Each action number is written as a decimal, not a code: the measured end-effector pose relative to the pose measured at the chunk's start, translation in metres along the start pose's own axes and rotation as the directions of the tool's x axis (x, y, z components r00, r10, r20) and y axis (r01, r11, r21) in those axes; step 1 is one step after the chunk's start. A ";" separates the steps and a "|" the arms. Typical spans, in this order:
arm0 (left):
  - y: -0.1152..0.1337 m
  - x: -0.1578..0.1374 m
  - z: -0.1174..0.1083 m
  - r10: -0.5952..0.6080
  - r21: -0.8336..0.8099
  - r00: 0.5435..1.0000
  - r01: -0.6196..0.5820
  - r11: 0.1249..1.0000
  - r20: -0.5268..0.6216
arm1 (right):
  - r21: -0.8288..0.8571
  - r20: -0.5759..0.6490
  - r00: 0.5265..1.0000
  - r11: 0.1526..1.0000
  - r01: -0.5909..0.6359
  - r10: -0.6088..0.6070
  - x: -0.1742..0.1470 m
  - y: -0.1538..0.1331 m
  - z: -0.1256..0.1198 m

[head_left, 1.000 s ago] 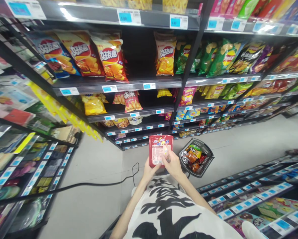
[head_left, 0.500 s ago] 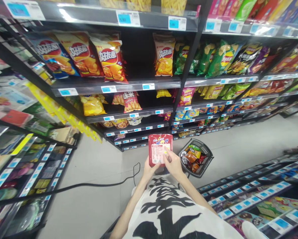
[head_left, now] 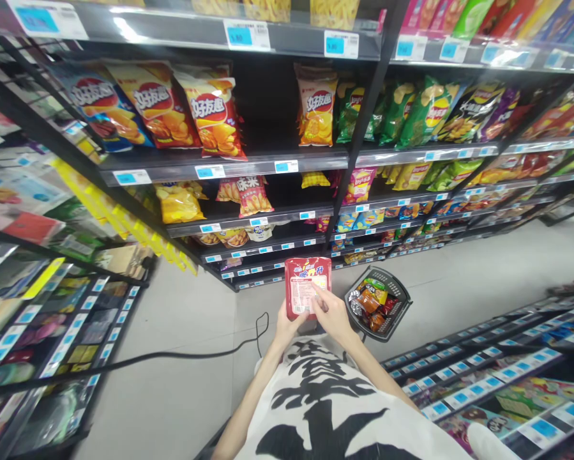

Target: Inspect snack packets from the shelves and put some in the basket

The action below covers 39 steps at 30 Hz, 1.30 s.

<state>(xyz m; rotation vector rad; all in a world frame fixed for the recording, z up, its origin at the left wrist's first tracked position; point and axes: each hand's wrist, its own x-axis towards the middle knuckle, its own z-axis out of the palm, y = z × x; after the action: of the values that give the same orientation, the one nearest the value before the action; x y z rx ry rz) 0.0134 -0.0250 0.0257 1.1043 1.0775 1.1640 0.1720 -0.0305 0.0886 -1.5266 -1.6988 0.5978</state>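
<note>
Clamping the left hand [head_left: 287,326] on the red pack [head_left: 308,273], left of the black basket [head_left: 391,284], and pointing the right hand [head_left: 335,316], hard to tell if gripping, now slightly farther from the basket across the label [head_left: 300,295], so still busy there.

Two hands are showing: one left hand [head_left: 285,329] and one right hand [head_left: 335,317]. One red package [head_left: 306,267] is being held. One basket [head_left: 398,291] is standing on the floor [head_left: 162,402]; its packets [head_left: 370,300] are overlapping, preventing an exact count. One black cable [head_left: 172,354] is running across the floor. Four front chip bags [head_left: 213,121] with matching red logos are facing outward. Three price labels [head_left: 210,171] are marking the rail [head_left: 248,167] directly below these bags; three upper labels [head_left: 247,35] are marking the rail above. Three yellow containers [head_left: 267,9] are showing over that upper rail.
</note>
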 end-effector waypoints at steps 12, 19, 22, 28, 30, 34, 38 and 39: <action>0.002 0.000 -0.002 -0.005 0.013 1.000 0.006 1.000 -0.025 | -0.012 0.008 1.000 1.000 0.010 -0.010 0.001 0.000 0.001; -0.001 0.000 -0.003 -0.017 -0.001 1.000 0.017 1.000 -0.018 | -0.005 0.015 1.000 1.000 -0.007 0.007 0.001 0.000 0.002; 0.000 0.000 -0.003 -0.016 0.002 1.000 0.017 1.000 -0.022 | -0.007 0.017 1.000 1.000 -0.009 0.010 0.001 0.000 0.002; 0.001 -0.001 -0.003 -0.021 0.001 1.000 0.021 1.000 -0.021 | -0.006 0.024 0.999 1.000 -0.023 0.024 0.001 0.002 0.003; 0.001 -0.001 -0.004 -0.022 -0.001 1.000 0.022 1.000 -0.014 | -0.003 0.028 0.999 1.000 -0.027 0.027 0.001 0.002 0.003; 0.000 -0.001 -0.004 -0.027 0.018 0.999 0.027 0.999 -0.031 | 0.005 0.039 0.999 1.000 -0.027 0.027 0.000 0.002 0.003; -0.001 -0.001 -0.005 -0.016 0.032 1.000 0.016 0.999 -0.024 | 0.015 0.042 0.998 0.999 -0.038 0.037 0.000 0.002 0.002; -0.002 -0.001 -0.006 -0.013 0.032 1.000 0.013 0.999 -0.021 | 0.014 0.043 0.998 0.999 -0.042 0.041 0.000 0.002 0.002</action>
<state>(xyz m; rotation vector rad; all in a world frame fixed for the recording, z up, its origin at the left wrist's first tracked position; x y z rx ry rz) 0.0079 -0.0257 0.0234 1.1110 1.1212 1.1533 0.1712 -0.0294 0.0859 -1.5521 -1.6944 0.6683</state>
